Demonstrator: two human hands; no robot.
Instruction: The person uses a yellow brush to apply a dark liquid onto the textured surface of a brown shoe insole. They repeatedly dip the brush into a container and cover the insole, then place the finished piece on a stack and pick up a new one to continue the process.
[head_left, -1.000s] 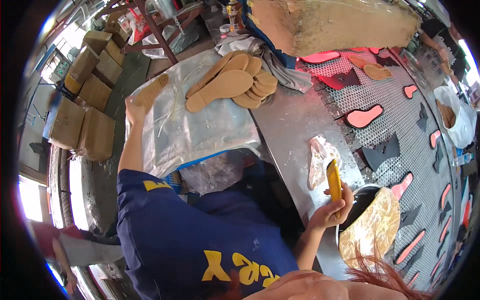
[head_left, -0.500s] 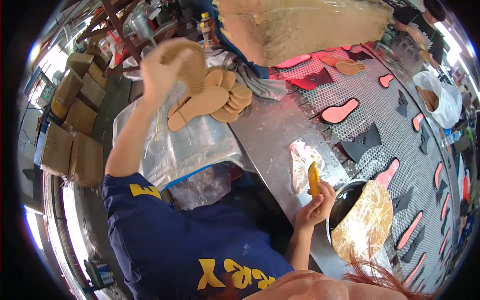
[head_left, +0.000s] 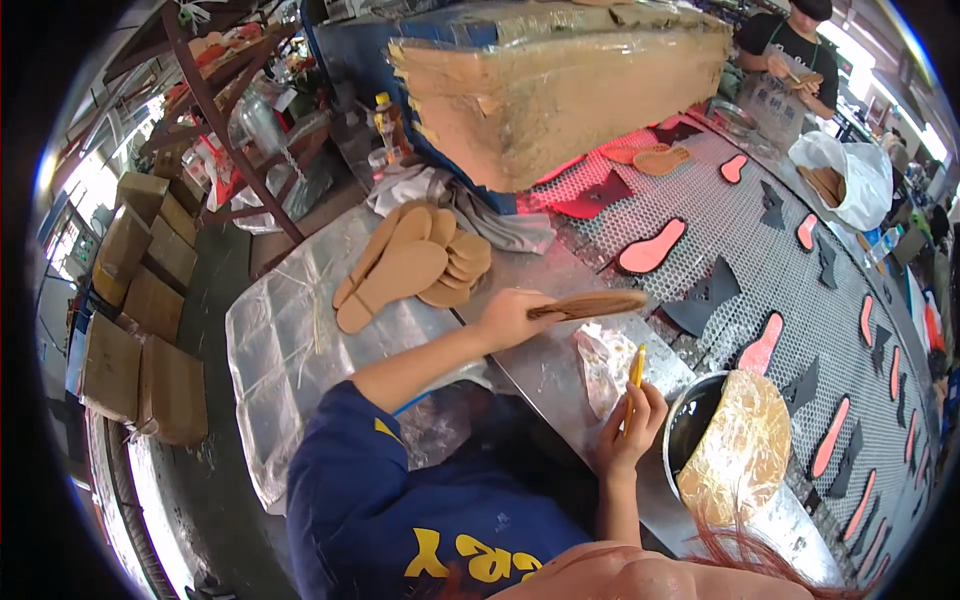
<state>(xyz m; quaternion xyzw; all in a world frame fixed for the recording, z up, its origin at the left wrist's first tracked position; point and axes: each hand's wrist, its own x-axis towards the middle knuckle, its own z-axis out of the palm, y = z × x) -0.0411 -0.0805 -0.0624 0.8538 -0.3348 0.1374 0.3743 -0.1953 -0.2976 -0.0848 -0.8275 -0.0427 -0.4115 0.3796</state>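
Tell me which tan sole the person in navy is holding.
The tan sole in the left hand, seen nearly edge-on; the piled soles lie on plastic sheeting, not in hand.

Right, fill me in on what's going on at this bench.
A person has at least one brown sole in the left hand, nearly edge-on above the metal table. The right hand grips a yellow tool beside a partly covered pot. More soles lie piled on a plastic sheet to the left. Pink pieces and black pieces are spread over the mesh on the right. Another person stands at the far end.
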